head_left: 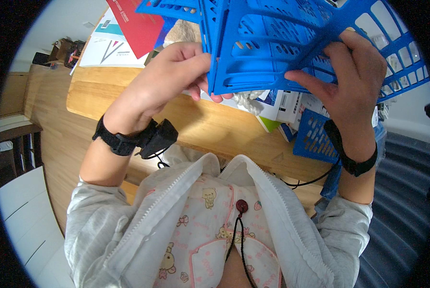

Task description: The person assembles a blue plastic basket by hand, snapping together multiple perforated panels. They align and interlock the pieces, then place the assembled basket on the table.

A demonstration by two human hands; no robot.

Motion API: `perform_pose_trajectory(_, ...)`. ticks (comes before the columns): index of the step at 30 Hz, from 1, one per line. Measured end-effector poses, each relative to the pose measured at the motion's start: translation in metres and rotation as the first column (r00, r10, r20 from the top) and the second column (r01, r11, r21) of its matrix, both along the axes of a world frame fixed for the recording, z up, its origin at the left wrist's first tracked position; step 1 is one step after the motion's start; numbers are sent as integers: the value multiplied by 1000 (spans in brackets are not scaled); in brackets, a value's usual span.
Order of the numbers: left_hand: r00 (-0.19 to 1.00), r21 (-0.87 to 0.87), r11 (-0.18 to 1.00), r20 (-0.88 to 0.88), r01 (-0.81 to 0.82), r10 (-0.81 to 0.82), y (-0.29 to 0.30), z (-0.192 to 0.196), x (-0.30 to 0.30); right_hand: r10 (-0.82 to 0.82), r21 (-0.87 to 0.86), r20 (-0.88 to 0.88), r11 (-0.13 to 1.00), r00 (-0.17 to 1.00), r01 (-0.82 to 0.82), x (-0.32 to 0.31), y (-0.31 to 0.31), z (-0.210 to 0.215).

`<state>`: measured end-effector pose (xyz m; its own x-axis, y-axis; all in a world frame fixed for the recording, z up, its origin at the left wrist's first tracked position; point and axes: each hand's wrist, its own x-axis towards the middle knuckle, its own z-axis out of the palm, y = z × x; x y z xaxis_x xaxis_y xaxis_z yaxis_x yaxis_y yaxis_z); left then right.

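A blue plastic basket (253,79) with slotted walls is held up over the wooden table, reaching past the top of the head view. My left hand (186,69) is closed on its left edge, thumb in front and fingertips showing below. On the right, my right hand (347,72) grips a slotted blue panel of the same basket, its thumb pressed along the lower bar. Whether the panels are joined or folded against each other, I cannot tell. Just under the basket, a whitish knitted or rope-like bundle (247,102) pokes out, partly hidden.
On the wooden table (104,89), a red folder (138,29) and white printed booklets (110,52) lie at the far left. Books and boxes (288,106) sit under the basket. Another blue slotted basket piece (316,134) stands near the table's right edge. A black cable (311,181) hangs below it.
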<state>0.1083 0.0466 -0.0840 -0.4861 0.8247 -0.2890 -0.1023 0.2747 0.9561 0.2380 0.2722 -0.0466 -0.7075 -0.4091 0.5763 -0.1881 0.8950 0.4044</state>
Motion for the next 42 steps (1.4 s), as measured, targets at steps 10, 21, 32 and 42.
perform_pose_trajectory(10,963,109,970,185,-216,194,2,6,1,29,-10,17,1000,999,-29,-3,-5,24)
perform_pose_trajectory(21,968,140,962,121,-235,219,3,10,6,-7,9,10,1000,1000,7,-1,-9,28)
perform_pose_trajectory(32,996,143,986,-15,-88,91,2,3,-1,79,-1,13,997,997,-79,-6,-1,25)
perform_pose_trajectory(42,997,103,992,-5,-73,74,3,4,-1,89,-54,35,995,995,-87,-10,1,21)
